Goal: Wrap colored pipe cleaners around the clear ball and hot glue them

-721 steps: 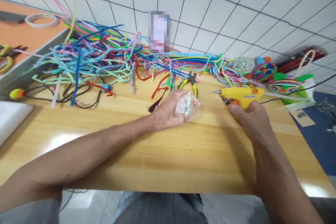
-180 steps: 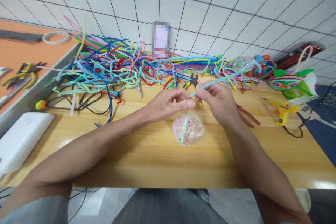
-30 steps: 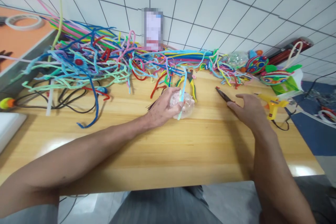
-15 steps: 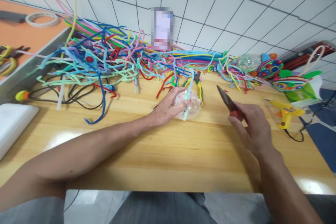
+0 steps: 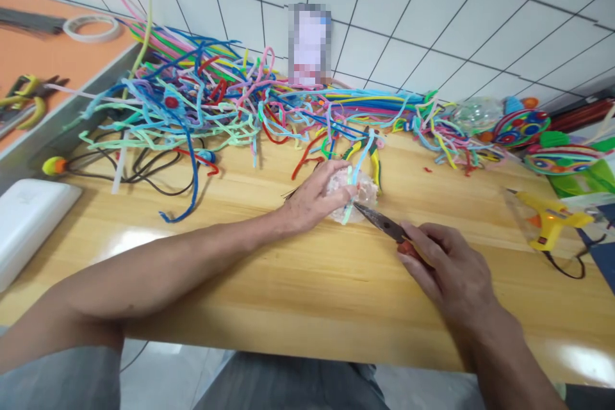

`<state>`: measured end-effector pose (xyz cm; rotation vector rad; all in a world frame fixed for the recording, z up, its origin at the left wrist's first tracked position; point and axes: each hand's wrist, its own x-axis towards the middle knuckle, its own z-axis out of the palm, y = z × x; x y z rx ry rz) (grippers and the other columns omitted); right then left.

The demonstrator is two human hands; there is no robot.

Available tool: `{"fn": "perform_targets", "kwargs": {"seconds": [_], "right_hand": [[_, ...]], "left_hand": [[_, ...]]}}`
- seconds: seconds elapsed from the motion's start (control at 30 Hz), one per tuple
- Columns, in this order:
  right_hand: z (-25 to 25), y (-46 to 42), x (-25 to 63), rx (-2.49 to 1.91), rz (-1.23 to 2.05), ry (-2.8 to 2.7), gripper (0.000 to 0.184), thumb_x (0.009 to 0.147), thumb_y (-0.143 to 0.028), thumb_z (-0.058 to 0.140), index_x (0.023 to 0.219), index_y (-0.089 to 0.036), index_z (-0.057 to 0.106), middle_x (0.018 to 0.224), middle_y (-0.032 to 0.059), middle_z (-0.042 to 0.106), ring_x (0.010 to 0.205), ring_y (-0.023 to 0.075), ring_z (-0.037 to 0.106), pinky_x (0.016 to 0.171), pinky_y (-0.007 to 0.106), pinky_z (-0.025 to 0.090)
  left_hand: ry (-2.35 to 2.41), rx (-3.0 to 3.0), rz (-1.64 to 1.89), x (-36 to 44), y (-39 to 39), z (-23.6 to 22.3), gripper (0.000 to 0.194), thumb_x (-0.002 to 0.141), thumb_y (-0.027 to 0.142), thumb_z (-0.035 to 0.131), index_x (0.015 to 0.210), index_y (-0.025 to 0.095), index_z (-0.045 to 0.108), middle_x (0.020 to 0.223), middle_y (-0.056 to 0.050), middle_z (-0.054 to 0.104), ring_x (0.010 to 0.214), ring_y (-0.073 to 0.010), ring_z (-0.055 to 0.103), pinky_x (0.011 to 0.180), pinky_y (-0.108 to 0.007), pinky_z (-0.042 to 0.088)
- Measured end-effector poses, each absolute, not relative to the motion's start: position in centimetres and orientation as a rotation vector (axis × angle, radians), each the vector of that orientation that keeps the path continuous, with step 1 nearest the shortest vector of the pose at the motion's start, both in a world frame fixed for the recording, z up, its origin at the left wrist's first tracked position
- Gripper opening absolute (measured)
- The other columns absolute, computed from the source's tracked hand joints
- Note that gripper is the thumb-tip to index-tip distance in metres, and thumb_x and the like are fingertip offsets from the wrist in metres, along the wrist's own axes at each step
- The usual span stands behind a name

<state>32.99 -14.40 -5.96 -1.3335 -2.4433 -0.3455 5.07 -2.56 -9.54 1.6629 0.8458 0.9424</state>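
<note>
My left hand (image 5: 318, 197) is closed on a clear plastic ball (image 5: 364, 195), pressing it to the table. Light green and light blue pipe cleaners (image 5: 358, 166) lie across the ball under my thumb. In my right hand (image 5: 444, 262) is a pair of needle-nose pliers (image 5: 382, 223) with red handles, my fingers wrapped around them. The pliers' tip touches or nearly touches the pipe cleaner at the ball's front; I cannot tell which. Behind the ball lie yellow-and-green-handled pliers (image 5: 377, 163), partly hidden.
Tangled pipe cleaners (image 5: 192, 102) run along the wall. A yellow glue gun (image 5: 550, 218) stands at the right, near decorated balls (image 5: 521, 128) and another clear ball (image 5: 480, 114). A white box-like object (image 5: 38, 224) and black cable (image 5: 144, 173) are at the left. A phone (image 5: 309, 45) leans on the wall.
My right hand has brought the needle-nose pliers leftward to the ball, turning their tip toward it. My left hand keeps its hold. The view has shifted slightly.
</note>
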Motion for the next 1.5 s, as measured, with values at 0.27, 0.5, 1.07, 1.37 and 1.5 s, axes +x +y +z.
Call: {"fn": "perform_targets", "kwargs": {"seconds": [0.27,0.5,1.07,1.37,1.5], "right_hand": [[-5.69,-14.82,32.64,-1.379,-0.371,-2.433,0.056,0.102,-0.028,0.063,0.156,-0.032,0.050,0.109,0.0092,0.074,0.077,0.0211,0.075,0.060,0.031,0.059],[-5.30,-14.95,32.65,-1.388,-0.396,-2.427,0.053,0.104,-0.029,0.061,0.156,-0.031,0.050,0.109,0.0101,0.072,0.077,0.0211,0.074,0.059,0.032,0.057],[-5.45,-14.85,32.46,-1.374,-0.343,-2.377,0.046,0.102,-0.028,0.065,0.148,-0.034,0.063,0.105,0.0097,0.076,0.079,0.0234,0.076,0.059,0.033,0.056],[-5.70,-14.88,32.56,-1.386,-0.405,-2.415,0.047,0.104,-0.029,0.061,0.151,-0.032,0.057,0.105,0.0101,0.074,0.079,0.0225,0.075,0.060,0.032,0.055],[-5.85,-14.96,32.64,-1.417,-0.402,-2.407,0.043,0.104,-0.031,0.061,0.147,-0.033,0.060,0.105,0.0086,0.075,0.079,0.0217,0.074,0.060,0.032,0.055]], "left_hand": [[0.833,1.683,0.983,5.22,-2.48,-10.10,0.046,0.098,0.044,0.064,0.138,0.024,0.056,0.131,-0.009,0.064,0.124,-0.0278,0.060,0.113,-0.045,0.047],[0.837,1.691,0.960,5.16,-2.51,-9.78,0.049,0.098,0.046,0.063,0.139,0.020,0.055,0.134,-0.011,0.063,0.127,-0.0284,0.059,0.116,-0.044,0.046],[0.844,1.653,0.954,5.10,-2.74,-9.65,0.047,0.097,0.044,0.067,0.138,0.024,0.057,0.135,-0.009,0.064,0.130,-0.0294,0.059,0.117,-0.047,0.046],[0.822,1.656,0.960,5.15,-2.69,-9.63,0.048,0.097,0.044,0.066,0.138,0.022,0.056,0.135,-0.010,0.064,0.131,-0.0295,0.059,0.117,-0.047,0.046],[0.823,1.661,0.964,5.17,-2.67,-9.74,0.047,0.097,0.044,0.067,0.138,0.023,0.056,0.134,-0.010,0.064,0.130,-0.0298,0.059,0.118,-0.048,0.045]]}}
